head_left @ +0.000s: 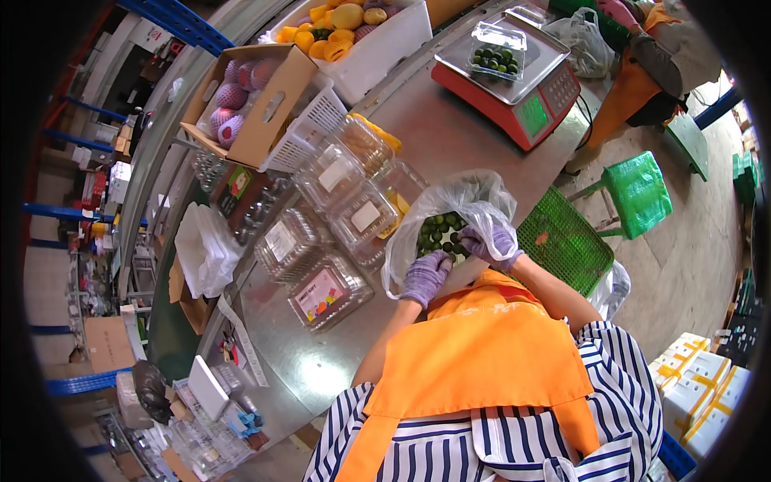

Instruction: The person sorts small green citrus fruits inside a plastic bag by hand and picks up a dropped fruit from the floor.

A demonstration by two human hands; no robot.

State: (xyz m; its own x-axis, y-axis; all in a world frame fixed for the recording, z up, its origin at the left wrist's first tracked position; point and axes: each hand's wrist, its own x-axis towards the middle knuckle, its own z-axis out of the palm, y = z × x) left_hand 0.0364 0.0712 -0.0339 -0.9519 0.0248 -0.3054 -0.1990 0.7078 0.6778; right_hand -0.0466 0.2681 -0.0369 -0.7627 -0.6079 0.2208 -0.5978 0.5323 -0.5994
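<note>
A clear plastic bag [401, 245] stands open in front of my body, with several small dark-green limes [438, 231] inside. My left hand [427, 277], in a purple knit glove, reaches into the near side of the bag. Its fingers curl in among the limes, and what they hold is hidden. My right hand [491, 244], gloved alike, is at the bag's right side with bent fingers touching the limes. Whether a lime sits between those fingers is too small to make out. A green mesh basket [565, 243] lies right of my right hand.
A red scale [496, 100] carries a clear box of limes [495, 60]. Clear clamshell boxes [331, 289] are stacked on the metal table [269, 321] at left. Behind them stand a carton of netted fruit [277, 104] and a white foam box [393, 48]. Another person [634, 80] is at upper right, near a green stool [637, 195].
</note>
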